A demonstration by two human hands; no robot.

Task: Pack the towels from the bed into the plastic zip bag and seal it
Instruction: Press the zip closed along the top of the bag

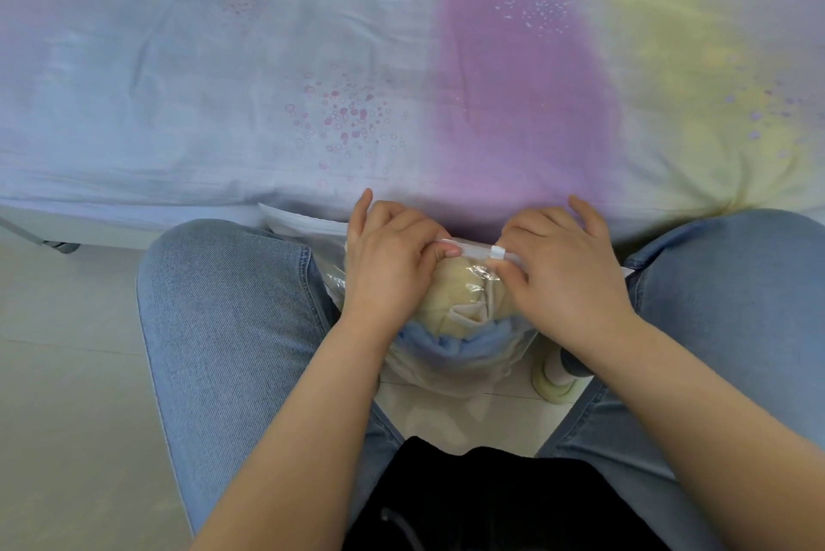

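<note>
Here we hold the bag (451, 354) between our knees, near the bed (312, 59); left hand (388, 264) pinches the zip strip, right hand (562, 273) pinches the slider (497, 252). Towels (455, 305) inside look soft and light, the plastic slippery.

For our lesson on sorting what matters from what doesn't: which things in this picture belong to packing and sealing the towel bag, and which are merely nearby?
Part of the job:
- plastic zip bag, held between the knees
- white slider on its zip strip
- yellow towel and blue towel inside
- left hand and right hand, both pinching the zip strip

Merely nearby:
- bed sheet
- pale cylindrical object on the floor
</note>
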